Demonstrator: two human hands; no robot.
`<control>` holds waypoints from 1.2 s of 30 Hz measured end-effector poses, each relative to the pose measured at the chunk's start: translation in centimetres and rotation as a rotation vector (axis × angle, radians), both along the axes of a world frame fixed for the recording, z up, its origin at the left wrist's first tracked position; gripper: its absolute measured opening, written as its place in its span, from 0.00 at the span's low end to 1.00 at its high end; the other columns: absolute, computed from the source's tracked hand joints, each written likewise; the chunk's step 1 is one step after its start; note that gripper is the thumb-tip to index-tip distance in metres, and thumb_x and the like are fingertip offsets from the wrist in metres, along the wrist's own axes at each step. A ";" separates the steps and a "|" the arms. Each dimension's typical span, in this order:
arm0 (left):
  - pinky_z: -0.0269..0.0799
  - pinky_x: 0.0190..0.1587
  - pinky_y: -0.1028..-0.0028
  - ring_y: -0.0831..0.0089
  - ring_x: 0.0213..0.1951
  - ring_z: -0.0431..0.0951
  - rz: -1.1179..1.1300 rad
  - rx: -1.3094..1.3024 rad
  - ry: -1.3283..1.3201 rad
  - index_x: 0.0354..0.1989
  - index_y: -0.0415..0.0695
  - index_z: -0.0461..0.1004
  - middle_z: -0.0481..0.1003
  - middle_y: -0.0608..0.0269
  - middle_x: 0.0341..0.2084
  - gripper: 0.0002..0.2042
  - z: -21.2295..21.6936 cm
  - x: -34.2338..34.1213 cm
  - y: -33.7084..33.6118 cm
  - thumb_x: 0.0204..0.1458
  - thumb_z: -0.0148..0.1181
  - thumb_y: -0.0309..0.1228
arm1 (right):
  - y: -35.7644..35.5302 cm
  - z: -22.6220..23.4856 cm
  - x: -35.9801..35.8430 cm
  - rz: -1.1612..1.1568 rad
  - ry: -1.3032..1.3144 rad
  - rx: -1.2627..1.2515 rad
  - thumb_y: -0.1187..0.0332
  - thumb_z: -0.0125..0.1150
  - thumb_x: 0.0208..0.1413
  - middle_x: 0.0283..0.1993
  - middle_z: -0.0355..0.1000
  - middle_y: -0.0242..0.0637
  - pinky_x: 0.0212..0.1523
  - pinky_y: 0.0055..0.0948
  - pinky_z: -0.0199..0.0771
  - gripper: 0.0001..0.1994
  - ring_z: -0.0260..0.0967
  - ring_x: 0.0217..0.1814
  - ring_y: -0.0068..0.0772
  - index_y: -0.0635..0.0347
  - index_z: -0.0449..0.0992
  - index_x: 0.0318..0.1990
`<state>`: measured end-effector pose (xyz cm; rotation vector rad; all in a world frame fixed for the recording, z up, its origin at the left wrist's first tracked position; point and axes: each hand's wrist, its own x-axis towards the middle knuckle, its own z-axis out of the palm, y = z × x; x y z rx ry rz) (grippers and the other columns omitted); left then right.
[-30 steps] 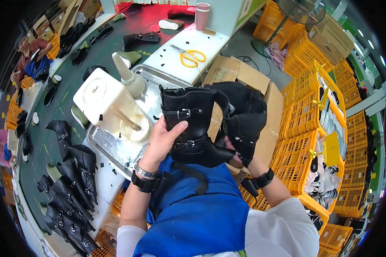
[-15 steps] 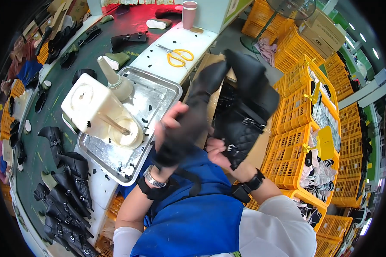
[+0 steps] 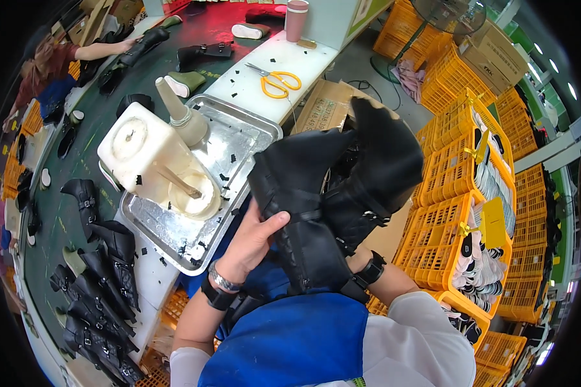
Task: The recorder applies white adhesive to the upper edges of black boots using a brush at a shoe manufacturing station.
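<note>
My left hand [image 3: 253, 240] grips a black boot upper [image 3: 297, 209] with a strap across it, the thumb lying on its near face. Just right of it is a second black boot upper [image 3: 388, 158], with quilted leather and metal buckles at its lower part. My right hand [image 3: 357, 260] is at the bottom of this second upper; its fingers are hidden behind the leather. The two uppers overlap in front of my blue apron, above an open cardboard box [image 3: 323, 106].
Left stands a metal tray [image 3: 232, 129] with a white glue container [image 3: 142, 155], a brush, and black scraps. Orange-handled scissors [image 3: 279, 84] lie beyond it. Several black boot uppers [image 3: 100, 303] lie at left. Yellow crates [image 3: 426, 238] stack at right. Another person's arm [image 3: 103, 50] reaches across the far-left table.
The left upper, blurred before, is now still and turned with its strap facing me. The right upper has tilted, and my right fingers have gone out of sight. Another person's arm has appeared.
</note>
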<state>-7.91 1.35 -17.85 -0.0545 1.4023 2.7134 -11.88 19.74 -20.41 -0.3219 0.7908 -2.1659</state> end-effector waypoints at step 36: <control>0.61 0.55 0.70 0.68 0.51 0.66 0.069 -0.257 0.001 0.55 0.41 0.52 0.64 0.57 0.48 0.37 -0.3 -0.4 -3.0 0.35 0.66 0.19 | -0.8 0.1 3.0 0.062 0.567 0.736 0.72 0.56 0.53 0.38 0.72 0.35 0.40 0.24 0.71 0.15 0.70 0.39 0.23 0.64 0.64 0.48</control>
